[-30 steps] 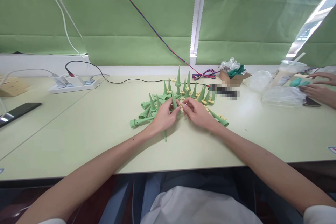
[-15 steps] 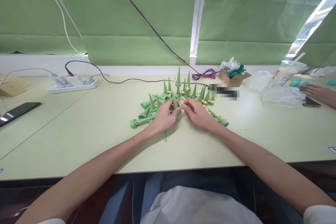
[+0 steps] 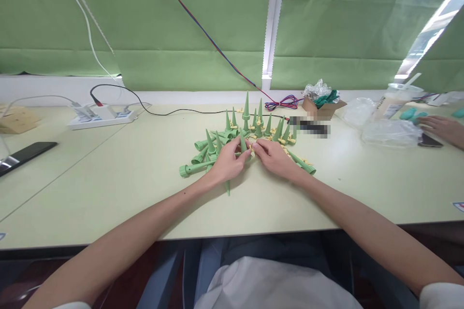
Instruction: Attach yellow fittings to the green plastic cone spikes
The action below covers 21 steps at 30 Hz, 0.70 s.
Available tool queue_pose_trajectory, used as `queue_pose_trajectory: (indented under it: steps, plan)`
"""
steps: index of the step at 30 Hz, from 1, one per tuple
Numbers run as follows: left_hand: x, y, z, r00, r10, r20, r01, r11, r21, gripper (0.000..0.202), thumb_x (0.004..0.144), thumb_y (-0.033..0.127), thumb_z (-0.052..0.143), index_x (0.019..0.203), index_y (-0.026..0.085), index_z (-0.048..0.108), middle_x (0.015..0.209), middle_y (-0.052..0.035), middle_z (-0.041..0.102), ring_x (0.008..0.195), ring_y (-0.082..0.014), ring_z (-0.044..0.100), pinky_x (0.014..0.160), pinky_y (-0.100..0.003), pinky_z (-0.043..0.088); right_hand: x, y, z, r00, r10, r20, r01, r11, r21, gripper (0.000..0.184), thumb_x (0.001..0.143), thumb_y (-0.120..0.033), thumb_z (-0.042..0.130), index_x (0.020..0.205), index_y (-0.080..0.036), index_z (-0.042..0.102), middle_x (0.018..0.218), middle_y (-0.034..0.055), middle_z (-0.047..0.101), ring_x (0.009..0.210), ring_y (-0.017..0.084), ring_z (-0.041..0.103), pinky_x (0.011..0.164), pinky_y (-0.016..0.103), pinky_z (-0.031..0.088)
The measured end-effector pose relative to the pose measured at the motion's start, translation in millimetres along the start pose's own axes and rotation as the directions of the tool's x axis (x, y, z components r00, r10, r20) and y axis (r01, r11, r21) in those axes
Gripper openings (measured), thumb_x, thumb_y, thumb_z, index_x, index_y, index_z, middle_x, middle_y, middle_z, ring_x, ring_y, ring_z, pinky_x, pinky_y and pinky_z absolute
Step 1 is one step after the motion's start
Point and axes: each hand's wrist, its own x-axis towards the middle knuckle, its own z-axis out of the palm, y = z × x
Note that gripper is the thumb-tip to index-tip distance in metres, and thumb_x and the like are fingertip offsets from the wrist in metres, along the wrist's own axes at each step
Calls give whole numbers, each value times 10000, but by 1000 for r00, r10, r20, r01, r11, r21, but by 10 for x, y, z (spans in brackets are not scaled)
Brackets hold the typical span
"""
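My left hand [image 3: 228, 161] is closed round a green plant watering spike [image 3: 242, 141], whose pointed end sticks up between thumb and fingers. Against its right side, my right hand [image 3: 272, 155] pinches a small yellow valve [image 3: 251, 147], mostly covered by the fingertips. The two hands almost touch. Behind them several green spikes [image 3: 246, 104] stand point up, many with yellow valves at their bases. Other spikes lie on their sides to the left, such as one with a ribbed cap [image 3: 185, 170], and one spike [image 3: 306, 165] lies to the right.
On the pale table [image 3: 145, 193] are a power strip [image 3: 123, 117] and a phone [image 3: 27, 154] at left. A small cardboard box [image 3: 322, 110], a drink cup [image 3: 391, 101] and plastic bags [image 3: 391, 133] stand at back right. Another person's hand [image 3: 440, 128] rests at far right.
The held spike has shifted slightly right and its tip has tilted a little. Both hands stay in nearly the same place; the other spikes have not moved.
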Motion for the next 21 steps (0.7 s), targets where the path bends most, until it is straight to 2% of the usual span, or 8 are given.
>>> queue_pose_trajectory:
  steps: [5,8,14,18,21]
  plan:
    - [4,23,-11,999,-35,-20,33,997,-68,164,904,336,575,941,176,567,931,-74,611,773,-187,609,518,-271,536,-26,-31,-1,999,20,34,-24,991,130,264,1030,-409,422,868,-221,511,654,-27,546,576,148,476,598,293,352]
    - [3,40,-15,999,-42,-25,38,990,-137,177,891,345,592,937,179,555,943,-76,599,797,-198,621,491,-271,549,-34,-33,-5,998,27,54,-36,983,177,216,1023,-398,438,920,-225,516,652,-29,558,569,153,494,602,295,372]
    - [1,41,-2,998,-59,-19,56,989,-139,166,885,334,592,929,181,546,927,-70,578,748,-179,579,459,-270,542,-17,3,1,1000,-11,23,9,996,84,251,1021,-358,431,815,-223,480,628,-34,488,590,154,450,611,293,325]
    - [-5,26,0,999,-46,-23,44,997,-67,161,893,335,582,919,179,551,938,-71,596,727,-166,568,498,-273,534,1,36,11,999,-49,-3,49,999,12,341,1024,-356,407,712,-222,383,627,-29,433,600,148,407,596,296,270]
    - [-11,13,-2,999,-25,-20,25,999,-25,176,901,352,583,924,179,563,955,-72,618,727,-158,567,539,-269,528,8,46,12,999,-54,2,54,999,-3,360,1024,-356,400,693,-219,372,615,-31,403,587,144,384,590,299,251]
